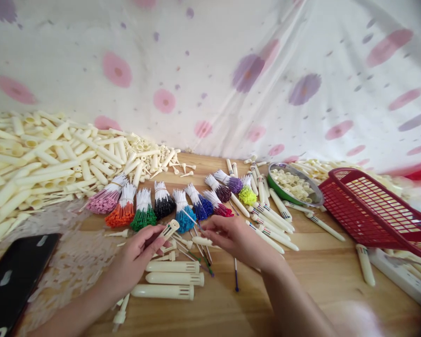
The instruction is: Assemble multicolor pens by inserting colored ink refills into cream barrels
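Observation:
My left hand [138,255] is closed round a cream pen barrel [170,229], its slotted end tilted up to the right. Pinched in the fingers of my right hand [236,238] is a thin pen refill [192,218], white with a blue end at my fingertips; its free tip points up left, over the light blue refill bundle [185,217]. Below my hands lie several slotted pen barrels [171,279] side by side. Loose refills [206,262] and small cream plungers [170,256] are scattered between my hands. One blue refill [236,276] lies apart below my right hand.
Several tied refill bundles [143,213] in different colours form an arc. A heap of cream barrels [49,164] fills the left, above a black phone [21,276]. At right are assembled pens [272,220], a metal bowl [315,194] of small parts, a red basket [347,210] and a power strip [400,276].

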`<state>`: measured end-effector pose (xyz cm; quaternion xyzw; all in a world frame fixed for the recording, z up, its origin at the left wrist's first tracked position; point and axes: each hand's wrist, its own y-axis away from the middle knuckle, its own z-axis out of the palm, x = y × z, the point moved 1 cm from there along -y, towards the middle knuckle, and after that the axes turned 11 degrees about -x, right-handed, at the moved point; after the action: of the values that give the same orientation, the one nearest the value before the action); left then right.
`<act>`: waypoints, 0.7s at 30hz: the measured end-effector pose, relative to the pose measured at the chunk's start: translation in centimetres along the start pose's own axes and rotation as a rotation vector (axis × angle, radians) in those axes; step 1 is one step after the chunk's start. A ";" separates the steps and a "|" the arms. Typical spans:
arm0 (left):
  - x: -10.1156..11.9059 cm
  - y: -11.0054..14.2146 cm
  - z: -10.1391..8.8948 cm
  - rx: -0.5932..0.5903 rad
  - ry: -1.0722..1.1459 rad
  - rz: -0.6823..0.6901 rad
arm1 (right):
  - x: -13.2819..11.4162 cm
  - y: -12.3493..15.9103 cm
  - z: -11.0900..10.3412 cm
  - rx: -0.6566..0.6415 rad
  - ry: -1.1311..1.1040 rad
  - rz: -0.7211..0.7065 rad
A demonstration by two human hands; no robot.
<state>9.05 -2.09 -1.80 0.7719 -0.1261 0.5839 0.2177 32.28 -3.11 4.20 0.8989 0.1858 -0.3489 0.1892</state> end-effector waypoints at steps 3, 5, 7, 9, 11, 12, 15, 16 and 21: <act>0.0 0.0 -0.3 -0.010 -0.102 0.064 | -0.4 1.5 -1.1 0.058 0.220 -0.047; 0.0 0.1 -0.5 -0.019 -0.172 0.124 | -0.2 2.2 -1.8 0.110 0.273 -0.059; 0.1 0.2 -0.6 -0.035 -0.221 0.178 | 0.5 2.6 -2.4 0.159 0.288 -0.063; 0.2 0.2 -0.6 -0.054 -0.252 0.190 | 1.1 2.9 -3.0 0.198 0.316 -0.072; 0.2 0.3 -0.7 -0.072 -0.270 0.166 | 1.5 3.0 -3.3 0.194 0.362 -0.093; 0.1 0.3 -0.7 -0.079 -0.276 0.147 | 1.6 3.0 -3.3 0.181 0.391 -0.104; 0.0 0.3 -0.9 -0.088 -0.290 0.115 | 1.4 2.5 -2.9 0.118 0.466 -0.128; 0.0 0.2 -1.0 -0.092 -0.297 0.110 | 1.3 2.3 -2.7 0.103 0.476 -0.136; 0.0 0.2 -1.3 -0.118 -0.324 0.102 | 1.6 1.9 -2.4 0.063 0.442 -0.134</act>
<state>7.86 -1.63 -1.50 0.8344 -0.2324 0.4538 0.2094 35.63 -3.25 5.15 0.9445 0.2711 -0.1612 0.0923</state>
